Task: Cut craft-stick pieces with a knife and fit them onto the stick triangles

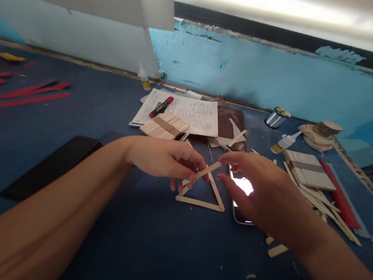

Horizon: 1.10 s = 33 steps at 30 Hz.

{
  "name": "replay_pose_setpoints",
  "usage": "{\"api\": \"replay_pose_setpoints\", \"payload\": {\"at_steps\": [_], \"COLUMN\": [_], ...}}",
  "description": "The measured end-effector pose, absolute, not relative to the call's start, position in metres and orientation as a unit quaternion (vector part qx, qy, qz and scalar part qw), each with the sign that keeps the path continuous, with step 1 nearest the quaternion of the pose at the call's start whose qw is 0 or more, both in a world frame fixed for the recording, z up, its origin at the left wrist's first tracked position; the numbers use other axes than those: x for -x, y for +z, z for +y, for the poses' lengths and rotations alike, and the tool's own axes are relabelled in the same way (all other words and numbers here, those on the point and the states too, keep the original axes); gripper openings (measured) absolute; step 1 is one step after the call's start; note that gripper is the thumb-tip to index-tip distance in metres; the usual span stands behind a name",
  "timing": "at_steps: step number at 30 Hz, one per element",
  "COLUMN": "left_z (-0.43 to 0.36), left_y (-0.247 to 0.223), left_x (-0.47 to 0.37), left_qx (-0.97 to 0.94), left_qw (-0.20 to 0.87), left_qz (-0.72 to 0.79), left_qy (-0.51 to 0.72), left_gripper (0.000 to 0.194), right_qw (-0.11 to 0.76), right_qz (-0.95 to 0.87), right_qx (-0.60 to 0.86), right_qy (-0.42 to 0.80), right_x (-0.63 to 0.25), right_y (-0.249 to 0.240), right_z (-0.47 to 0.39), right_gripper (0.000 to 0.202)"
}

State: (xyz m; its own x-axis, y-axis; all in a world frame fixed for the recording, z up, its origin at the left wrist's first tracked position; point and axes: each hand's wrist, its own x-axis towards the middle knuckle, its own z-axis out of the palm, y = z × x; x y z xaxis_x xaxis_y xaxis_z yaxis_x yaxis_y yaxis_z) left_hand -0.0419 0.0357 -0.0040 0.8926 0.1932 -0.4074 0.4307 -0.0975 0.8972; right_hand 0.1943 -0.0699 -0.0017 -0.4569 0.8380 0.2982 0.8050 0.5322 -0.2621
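My left hand [168, 158] pinches a short wooden craft stick [209, 170] that slants up to the right. Beneath that hand, a triangle of joined craft sticks [199, 203] lies on the dark blue table; its upper left part is hidden by my fingers. My right hand [251, 180] hovers over a phone [242, 217] with a bright screen. Its thumb and forefinger are apart, the forefinger close to the free end of the held stick.
Behind my hands are printed sheets [204, 115], a red and black marker [161, 107] and a bundle of sticks [164, 126]. To the right lie a glue bottle [284, 143], a wire spool [277, 118], another stick bundle [309, 169] and loose sticks. A black case [50, 167] sits left.
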Motion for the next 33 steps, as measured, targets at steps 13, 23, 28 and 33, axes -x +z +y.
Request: {"api": "replay_pose_setpoints", "payload": {"at_steps": [13, 23, 28, 33], "left_z": [0.033, 0.031, 0.032, 0.034], "left_y": [0.003, -0.003, -0.006, -0.008], "left_x": [0.042, 0.041, 0.044, 0.046], "left_qx": [-0.781, -0.783, -0.776, -0.782], "left_qw": [0.583, 0.584, 0.588, 0.578], "left_qz": [0.222, 0.203, 0.211, 0.216], "left_qy": [0.001, -0.066, -0.090, -0.093], "left_gripper": [0.028, 0.012, 0.017, 0.018], "right_qw": [0.269, 0.252, 0.242, 0.241], "right_qz": [-0.845, -0.863, -0.874, -0.876], "right_qx": [0.451, 0.409, 0.386, 0.379], "right_qy": [0.099, 0.156, 0.169, 0.172], "right_x": [-0.195, -0.176, -0.174, -0.172], "right_y": [0.009, -0.012, -0.011, -0.010], "right_z": [-0.072, -0.080, -0.081, -0.082], "right_gripper": [0.007, 0.012, 0.015, 0.018]}}
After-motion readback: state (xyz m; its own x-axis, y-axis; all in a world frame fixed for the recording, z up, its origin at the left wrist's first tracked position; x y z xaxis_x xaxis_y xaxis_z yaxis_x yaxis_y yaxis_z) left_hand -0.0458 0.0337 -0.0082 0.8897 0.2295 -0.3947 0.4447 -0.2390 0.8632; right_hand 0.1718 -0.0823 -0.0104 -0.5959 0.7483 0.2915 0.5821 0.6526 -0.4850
